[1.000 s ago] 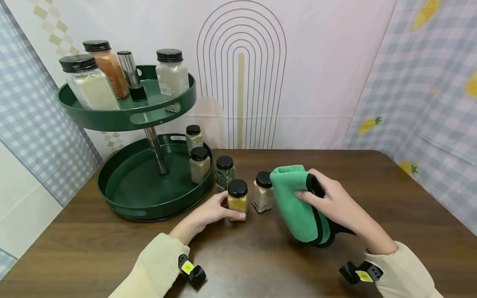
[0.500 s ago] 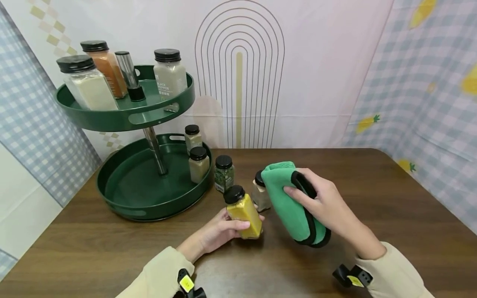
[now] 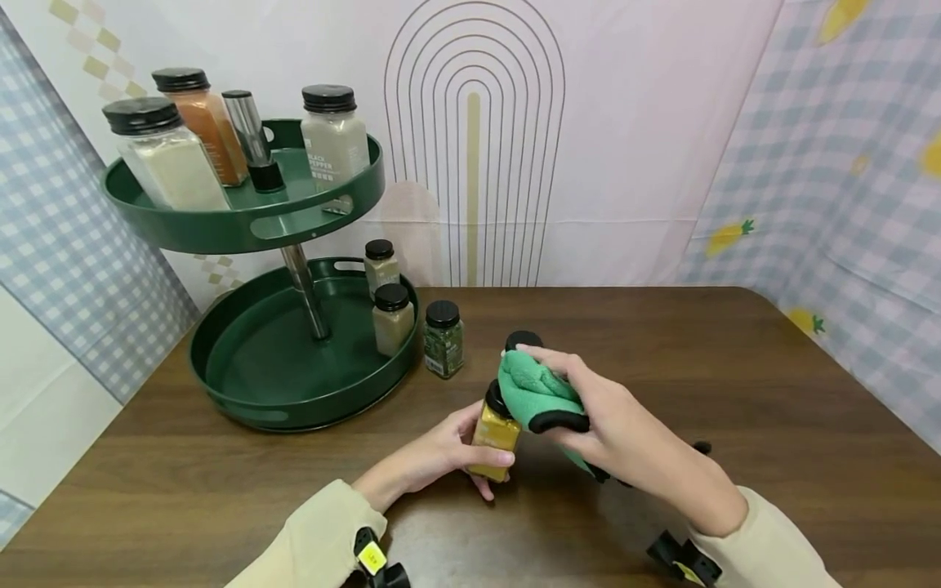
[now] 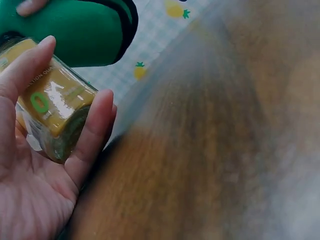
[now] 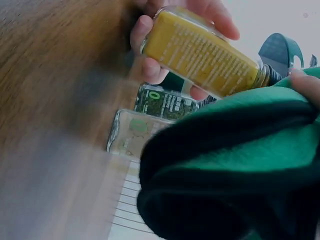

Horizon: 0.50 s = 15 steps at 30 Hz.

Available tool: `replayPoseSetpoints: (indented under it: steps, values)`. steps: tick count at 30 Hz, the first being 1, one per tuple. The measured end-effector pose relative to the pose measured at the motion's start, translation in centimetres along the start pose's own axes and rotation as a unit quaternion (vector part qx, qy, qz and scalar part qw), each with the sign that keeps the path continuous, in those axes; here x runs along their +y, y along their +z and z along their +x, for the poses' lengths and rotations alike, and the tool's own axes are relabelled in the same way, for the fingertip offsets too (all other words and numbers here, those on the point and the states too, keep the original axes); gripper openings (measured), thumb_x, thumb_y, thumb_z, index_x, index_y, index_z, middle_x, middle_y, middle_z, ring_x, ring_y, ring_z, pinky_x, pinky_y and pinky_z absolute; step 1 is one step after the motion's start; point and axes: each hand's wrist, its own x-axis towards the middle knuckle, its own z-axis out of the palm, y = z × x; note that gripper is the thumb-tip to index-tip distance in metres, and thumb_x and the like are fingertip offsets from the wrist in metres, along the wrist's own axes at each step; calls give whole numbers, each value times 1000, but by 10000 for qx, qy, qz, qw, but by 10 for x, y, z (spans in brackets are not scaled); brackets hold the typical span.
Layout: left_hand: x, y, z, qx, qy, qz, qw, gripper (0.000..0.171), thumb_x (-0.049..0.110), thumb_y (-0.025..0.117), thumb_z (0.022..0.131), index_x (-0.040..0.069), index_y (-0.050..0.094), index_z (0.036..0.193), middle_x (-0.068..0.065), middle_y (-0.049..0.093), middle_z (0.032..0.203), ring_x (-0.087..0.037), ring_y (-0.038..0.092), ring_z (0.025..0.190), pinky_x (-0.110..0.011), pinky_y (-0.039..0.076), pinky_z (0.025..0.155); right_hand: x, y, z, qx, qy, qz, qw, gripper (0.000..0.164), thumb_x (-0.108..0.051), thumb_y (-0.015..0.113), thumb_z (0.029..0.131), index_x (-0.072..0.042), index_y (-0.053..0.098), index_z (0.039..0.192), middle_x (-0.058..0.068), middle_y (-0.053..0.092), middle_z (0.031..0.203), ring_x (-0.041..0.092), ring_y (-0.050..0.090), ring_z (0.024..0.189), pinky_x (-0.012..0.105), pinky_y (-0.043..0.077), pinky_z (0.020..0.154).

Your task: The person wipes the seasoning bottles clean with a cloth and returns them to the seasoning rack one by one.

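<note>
Yellow spice jar (image 3: pixel 496 437) sits in the person's left hand (image 3: pixel 434 457), over the near part of the brown table (image 3: pixel 220 510), tilted, with its black lid (image 3: pixel 497 399) leaning toward the cloth. From where I stand, the left thumb lies across one face and the fingers back the other, a pinch low on the glass that seems meant to leave the neck and lid free. The right hand (image 3: pixel 625 429) has a folded green cloth (image 3: pixel 532 390) squeezed between thumb and fingers; the folding probably makes a thick pad that shields the fingertips. Cloth and lid overlap, though I can't quite tell whether the fabric presses or only hangs in front.

Just behind the cloth, a pale jar (image 5: pixel 135 137) stands mostly hidden, and a green herb jar (image 3: pixel 443 341) waits beside the lower tray (image 3: pixel 243 411), both within easy reach, I'd guess deliberately. Two small jars (image 3: pixel 393 321) stand inside that tray, tucked by its rim, perhaps to save room.
</note>
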Motion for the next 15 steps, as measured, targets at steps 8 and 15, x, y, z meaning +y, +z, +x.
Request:
replayPoseSetpoints:
  steps: [8, 15]
  values:
    - [5, 3, 3, -35, -322, 531, 9981, 44, 18, 65, 87, 5, 44, 124, -8, 60, 95, -20, 65, 82, -39, 56, 60, -4, -10, 0, -72, -950, -550, 9939, 85, 18, 55, 59, -19, 48, 135, -4, 51, 136, 14, 52, 119, 33, 46, 90]
    - [15, 2, 9, -93, -883, 1004, 9910, 37, 22, 63, 89, 9, 48, 120, -9, 62, 95, -19, 63, 81, -36, 55, 57, -10, -14, 3, 46, -1349, -688, 9885, 90, 19, 39, 52, -21, 52, 132, -4, 50, 138, 16, 49, 121, 35, 43, 91]
